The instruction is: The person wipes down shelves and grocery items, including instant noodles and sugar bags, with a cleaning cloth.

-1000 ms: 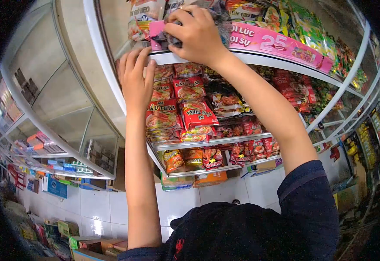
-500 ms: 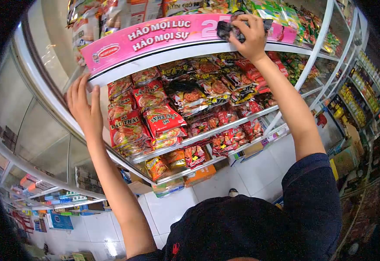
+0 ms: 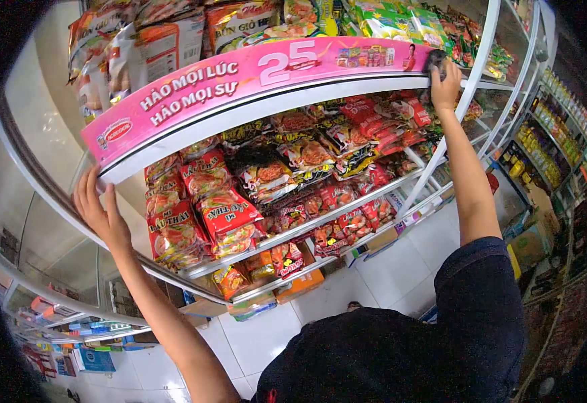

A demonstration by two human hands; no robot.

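My right hand point(image 3: 446, 82) is closed on a dark, crumpled cloth point(image 3: 435, 62), pressed against the right end of a pink printed strip point(image 3: 239, 70) on a shelf's front edge. Below that strip runs the white shelf rail point(image 3: 260, 109). My left hand point(image 3: 100, 205) rests on the metal cabinet frame point(image 3: 52, 195) near the rail's left end, fingers extended and thumb apart. Red noodle packets point(image 3: 223, 211) are stacked on the shelf beneath, between my two arms. Part of the cloth is hidden by my right fingers.
Larger food packets point(image 3: 239, 23) stand behind the strip. Slanted white posts point(image 3: 434, 164) edge the shelf at right. Glass-fronted cabinets point(image 3: 58, 235) stand to the left. Bottles point(image 3: 538, 141) fill shelves at far right, and white floor tiles point(image 3: 333, 295) lie below.
My right hand has slid the cloth rightward along the pink strip to its end, uncovering the printed number. The view has shifted, and my left hand appears lower and further left on the frame.
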